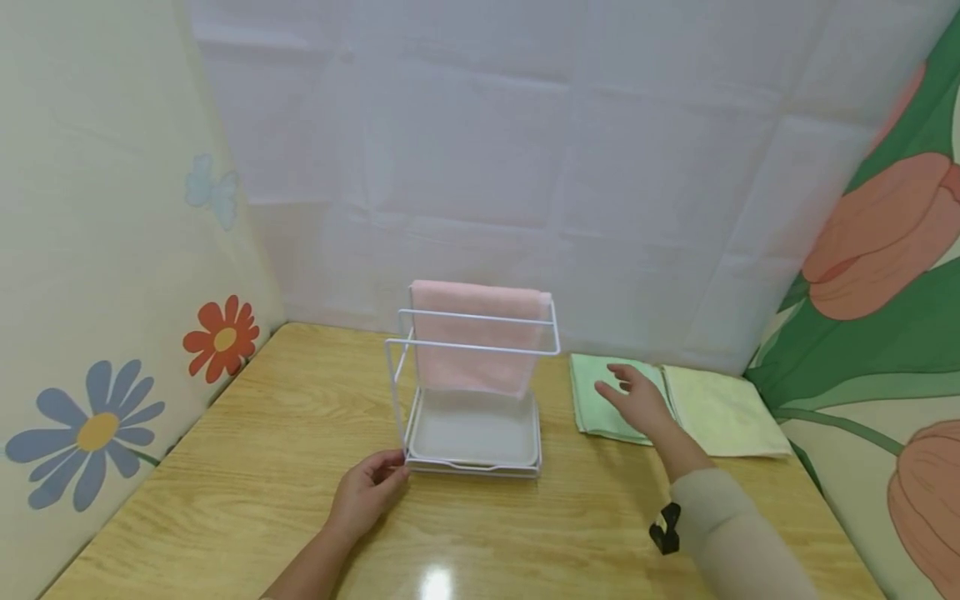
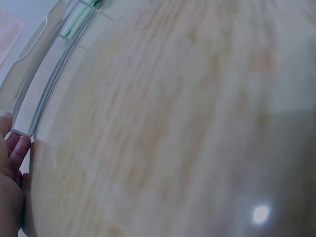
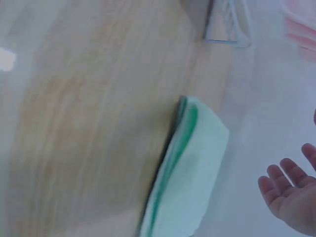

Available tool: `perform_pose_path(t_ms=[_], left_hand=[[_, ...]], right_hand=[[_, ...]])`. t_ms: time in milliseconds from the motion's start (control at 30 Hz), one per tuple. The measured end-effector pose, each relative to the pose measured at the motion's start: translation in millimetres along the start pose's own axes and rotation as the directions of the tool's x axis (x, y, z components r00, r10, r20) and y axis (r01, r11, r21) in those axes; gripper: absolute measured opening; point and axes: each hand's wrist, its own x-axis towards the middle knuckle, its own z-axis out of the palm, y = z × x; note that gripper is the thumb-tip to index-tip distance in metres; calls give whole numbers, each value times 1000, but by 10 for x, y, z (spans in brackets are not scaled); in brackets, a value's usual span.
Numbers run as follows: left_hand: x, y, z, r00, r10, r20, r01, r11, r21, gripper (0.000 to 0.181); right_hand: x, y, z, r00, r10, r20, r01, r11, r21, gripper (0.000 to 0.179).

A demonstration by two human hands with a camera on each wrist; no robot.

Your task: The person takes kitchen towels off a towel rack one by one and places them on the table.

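Note:
A white wire rack (image 1: pixel 472 346) with a white tray (image 1: pixel 472 433) at its base stands mid-table. A pink towel (image 1: pixel 476 333) hangs over its rear bar. My left hand (image 1: pixel 393 468) pinches the rack's front left base corner; in the left wrist view its fingers (image 2: pixel 17 150) lie against that corner of the rack (image 2: pixel 49 84). To the right of the rack lies a folded green cloth (image 1: pixel 600 400), and my right hand (image 1: pixel 622 385) hovers over it with fingers spread. The right wrist view shows that hand (image 3: pixel 291 192) open, palm clear of the green cloth (image 3: pixel 190 168).
A folded pale yellow cloth (image 1: pixel 723 412) lies right of the green one, near the flowered wall. The wooden table (image 1: pixel 262 450) is walled on the left, back and right. A dark band sits on the right wrist (image 1: pixel 666 529).

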Motion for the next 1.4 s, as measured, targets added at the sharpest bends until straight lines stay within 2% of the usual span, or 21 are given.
perform_pose_path(t_ms=[200,833,1233,1400], left_hand=[[13,-7,5,1000,5,-2,-5,1000,9,28],[-14,16,-15,1000,1,-3,-1,1000,21,26],[-19,22,-11,1000,-5,-9,5,1000,11,25],[-17,14,3,1000,0,-12,1,1000,6,25]], right_hand=[[105,-155,-143,1000,-10,-10,11,995,103,58],[238,-631,-345,996,-91,-18,93,963,254,61],[345,-1091,-368,988,-132,-79,149,947,283,61],[376,-1239,-345,987,-143,-79,160,944,290,60]])
